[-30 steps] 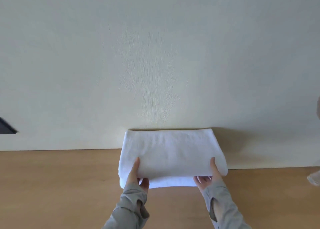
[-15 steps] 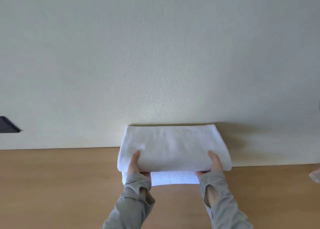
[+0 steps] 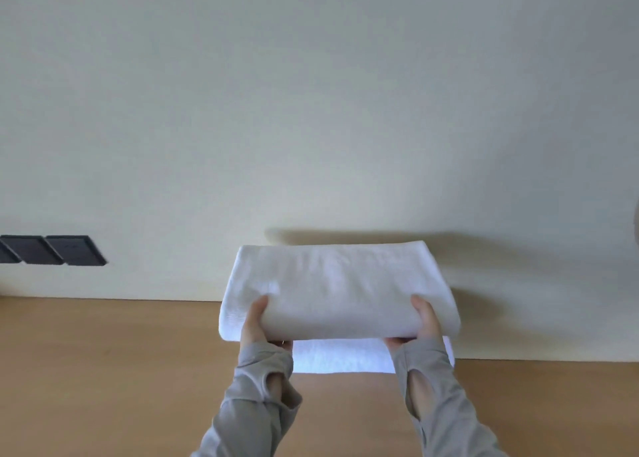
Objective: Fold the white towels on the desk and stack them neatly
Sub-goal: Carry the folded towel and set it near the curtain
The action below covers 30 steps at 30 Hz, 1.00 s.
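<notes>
two hands, left hand [image 3: 256,322] and right hand [image 3: 427,322], pinch a folded white towel [image 3: 340,289] by its near edge, holding it level above a second towel [image 3: 342,357] on the desk [image 3: 103,370], likely for square stacking.

I hold the folded towel [image 3: 340,290] in front of me, my left hand [image 3: 254,325] at its near left edge and my right hand [image 3: 427,322] at its near right edge. Directly beneath it a second towel [image 3: 342,356] lies on the desk [image 3: 103,370], at the back by the wall [image 3: 311,111]. Two wall plates [image 3: 52,250] sit far left, just above the desk.
</notes>
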### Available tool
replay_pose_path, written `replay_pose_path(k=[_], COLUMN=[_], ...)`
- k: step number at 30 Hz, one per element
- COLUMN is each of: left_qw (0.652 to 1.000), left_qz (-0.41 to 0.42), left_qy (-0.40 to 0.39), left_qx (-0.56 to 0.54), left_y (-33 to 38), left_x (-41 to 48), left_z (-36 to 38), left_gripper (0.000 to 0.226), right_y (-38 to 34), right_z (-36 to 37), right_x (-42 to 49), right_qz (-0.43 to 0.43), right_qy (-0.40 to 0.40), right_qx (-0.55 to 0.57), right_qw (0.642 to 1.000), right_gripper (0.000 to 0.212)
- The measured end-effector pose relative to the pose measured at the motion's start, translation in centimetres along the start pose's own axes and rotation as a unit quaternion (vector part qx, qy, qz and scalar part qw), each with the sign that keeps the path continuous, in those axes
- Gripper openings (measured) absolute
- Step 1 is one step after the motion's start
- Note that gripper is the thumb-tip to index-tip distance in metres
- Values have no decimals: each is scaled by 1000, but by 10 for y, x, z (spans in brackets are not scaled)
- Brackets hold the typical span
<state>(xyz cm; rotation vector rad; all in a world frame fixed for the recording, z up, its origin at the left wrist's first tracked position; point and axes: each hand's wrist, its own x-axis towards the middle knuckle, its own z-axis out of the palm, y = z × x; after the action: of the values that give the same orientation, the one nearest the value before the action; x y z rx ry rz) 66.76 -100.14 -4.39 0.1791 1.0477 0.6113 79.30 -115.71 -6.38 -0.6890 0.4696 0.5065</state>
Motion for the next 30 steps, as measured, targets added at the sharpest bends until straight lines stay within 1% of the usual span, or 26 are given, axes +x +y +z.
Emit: replay_pose_path(k=[3,6,12,16,21,25,28,30], left_qw=[1000,998,985,973,953,932,918,906], left_qz=[19,49,124,162,208,252,282,309], left_qy=[-10,1,10,21,38,51,56,57], left_qx=[-21,-45,-118,-166,-216,-257,-273,-284], left_y=[23,53,131,178,251,313,358,385], left_x=[-17,-36,-66,-92,-126,-151,-170,-184], left_z=[-9,-19,-61,-98,-174,-259,-321,-359], left_gripper=[37,37,37,38,37,42,42,46], right_y=[11,27,83,127,211,294,357,398], right_z=[20,46,107,141,172,187,192,197], right_x=[-17,-36,-87,-126,-192,-256,-305,-338], right_qz=[10,28,88,109,151,184,203,220], right_qy=[-26,-52,-116,-154,-205,-226,-249,-267], right_qx=[-13,-30,-82,-105,-147,-203,-224,-235], right_qw=[1000,998,986,976,956,935,920,909], right_gripper=[20,24,27,18,17,23,21,21])
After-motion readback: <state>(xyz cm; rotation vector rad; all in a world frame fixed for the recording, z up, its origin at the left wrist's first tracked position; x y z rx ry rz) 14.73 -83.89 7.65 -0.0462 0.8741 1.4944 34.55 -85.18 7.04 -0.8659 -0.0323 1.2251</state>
